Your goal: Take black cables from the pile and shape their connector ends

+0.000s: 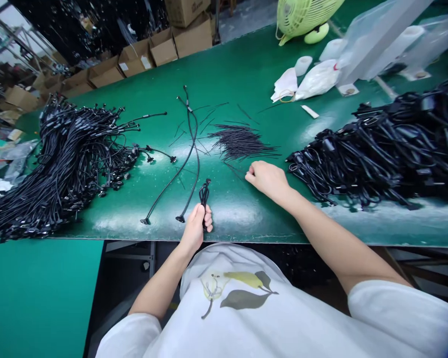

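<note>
My left hand is closed around a folded black cable, held upright at the near edge of the green table. My right hand rests on the table with its fingers curled, pinching at the near edge of a loose pile of thin black twist ties; I cannot make out what is between the fingers. Two long black cables lie stretched out left of the hands.
A big heap of black cables covers the table's left end, and a pile of bundled cables the right. At the back stand a green fan, plastic bags and white rolls. Cardboard boxes line the far left.
</note>
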Demonstrator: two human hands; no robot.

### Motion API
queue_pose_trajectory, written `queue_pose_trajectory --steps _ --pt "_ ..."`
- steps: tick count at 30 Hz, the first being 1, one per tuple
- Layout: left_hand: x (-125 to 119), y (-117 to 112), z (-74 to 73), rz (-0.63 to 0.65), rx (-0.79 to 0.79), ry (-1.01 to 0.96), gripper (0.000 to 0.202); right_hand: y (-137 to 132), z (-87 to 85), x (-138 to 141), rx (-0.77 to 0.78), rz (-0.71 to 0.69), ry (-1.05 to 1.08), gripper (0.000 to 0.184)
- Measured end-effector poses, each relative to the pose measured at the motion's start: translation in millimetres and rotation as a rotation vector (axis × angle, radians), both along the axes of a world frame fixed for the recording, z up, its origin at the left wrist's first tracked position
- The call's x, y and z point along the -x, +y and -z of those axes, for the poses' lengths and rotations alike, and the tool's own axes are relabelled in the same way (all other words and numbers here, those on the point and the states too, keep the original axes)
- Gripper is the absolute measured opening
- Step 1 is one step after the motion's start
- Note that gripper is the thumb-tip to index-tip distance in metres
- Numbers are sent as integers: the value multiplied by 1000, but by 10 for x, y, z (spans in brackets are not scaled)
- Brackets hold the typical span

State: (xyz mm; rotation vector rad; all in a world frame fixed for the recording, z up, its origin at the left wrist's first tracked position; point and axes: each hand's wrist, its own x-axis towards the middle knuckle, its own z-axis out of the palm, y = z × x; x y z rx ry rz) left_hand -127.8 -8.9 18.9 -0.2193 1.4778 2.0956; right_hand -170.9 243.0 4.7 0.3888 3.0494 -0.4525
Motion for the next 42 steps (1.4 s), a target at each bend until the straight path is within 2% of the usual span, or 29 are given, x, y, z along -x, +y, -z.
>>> queue_pose_trajectory --steps 2,3,7,9,11,14,16,19,21,22,24,26,27,29,31,35,39,42 --pt "1 -4 -19 -19 -18 -37 47 15 -33 -133 87 -19 62 12" --pt "1 -1 -39 -20 -33 -54 47 -6 -47 -207 181 -43 76 11" --pt "-11 52 -142 68 -123 -92 44 -322 -74 -470 862 -182 18 21" --pt "-23 83 -168 116 -137 -84 44 -554 -76 -539 1080 -222 8 28" --pt "-40 94 -164 107 -120 -61 45 -753 -77 -563 1118 -245 21 27" --pt "-59 62 -140 57 -98 -34 42 -887 -53 -545 1039 -305 93 23" --pt "-55 16 -136 26 -127 -35 40 -839 -1 -507 906 -311 198 22" --pt "-21 -62 -149 -33 -228 -99 41 -634 97 -425 632 -242 296 21" --pt "-3 -99 -162 -26 -295 -162 41 -508 105 -381 492 -220 298 19" --pt "-2 -107 -169 7 -314 -182 41 -473 76 -368 475 -214 306 20" --pt "-23 -105 -182 125 -313 -192 42 -474 -40 -359 615 -227 310 30" --pt "-61 -90 -198 277 -282 -189 45 -548 -191 -356 917 -319 187 40" --pt "-81 -86 -206 337 -265 -189 47 -599 -257 -351 1054 -383 90 37" --pt "-109 -99 -219 388 -231 -182 50 -701 -341 -337 1219 -446 -21 27" --pt "-123 -139 -229 387 -187 -147 52 -794 -367 -333 1315 -373 39 24" --pt "-152 -210 -255 440 -123 -82 57 -984 -406 -382 1574 -137 190 43" --pt "-178 -175 -281 446 -104 -41 56 -1148 -512 -398 1813 74 195 50" --pt "-165 -135 -277 413 -75 -16 53 -1187 -520 -337 1930 166 162 56"
